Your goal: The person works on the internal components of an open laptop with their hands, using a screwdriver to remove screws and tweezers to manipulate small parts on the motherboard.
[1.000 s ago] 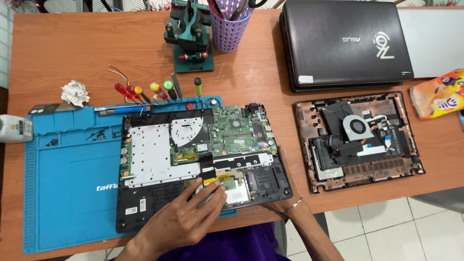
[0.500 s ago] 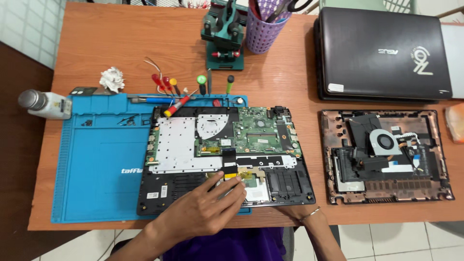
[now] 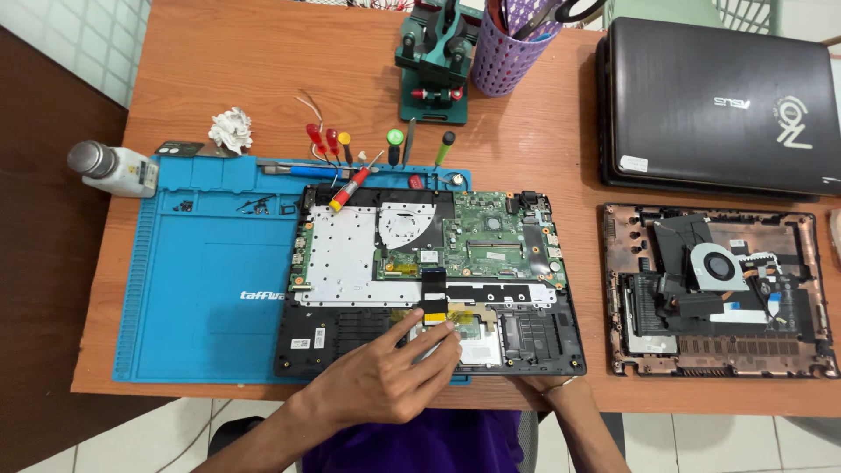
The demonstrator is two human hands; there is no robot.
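Note:
An opened black laptop base (image 3: 350,254) lies on a blue work mat (image 3: 201,289), its green motherboard (image 3: 491,236) exposed. A black flat ribbon cable (image 3: 434,285) with a yellow tab runs down from the board. My left hand (image 3: 385,381) rests on the lower part of the base, thumb and index fingertips closed at the cable's yellow end. Of my right hand (image 3: 556,390) only the wrist, with a thin band, shows at the table's front edge. Its fingers are hidden under the base's front lip.
A red-and-yellow screwdriver (image 3: 350,188) lies on the base's top left corner, with more screwdrivers (image 3: 394,144) behind it. To the right is a bottom cover with a fan (image 3: 718,289), and beyond that a closed black laptop (image 3: 710,105). A purple cup (image 3: 508,52), green holder (image 3: 434,61) and white bottle (image 3: 114,166) stand around.
The view has shifted, so the table now sits further right and closer. My left hand stays at the cable's yellow end, and my right wrist stays at the front edge.

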